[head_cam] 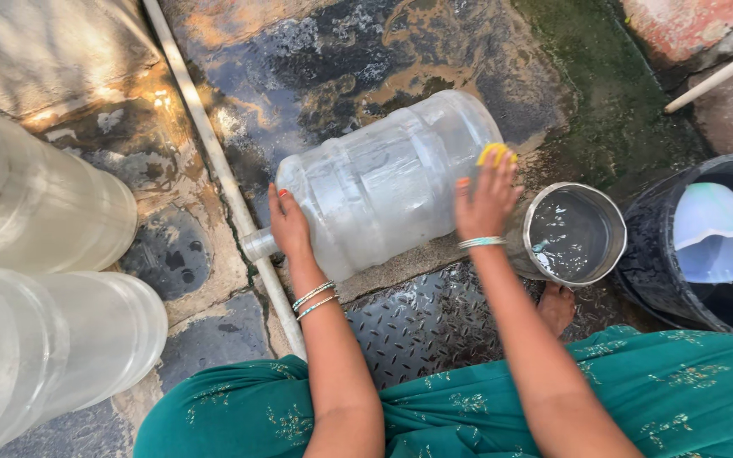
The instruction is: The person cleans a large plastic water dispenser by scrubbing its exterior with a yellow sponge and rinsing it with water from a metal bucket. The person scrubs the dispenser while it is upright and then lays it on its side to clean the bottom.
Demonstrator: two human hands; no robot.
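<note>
1. Left hand (288,222): bare forearm, two thin silver bangles (314,299), orange-painted nails.
2. Right hand (485,203): one silver bangle (481,242), orange nails.
3. Garment (638,390): teal cloth, small gold motifs.
4. Foot (556,307): bare.
</note>
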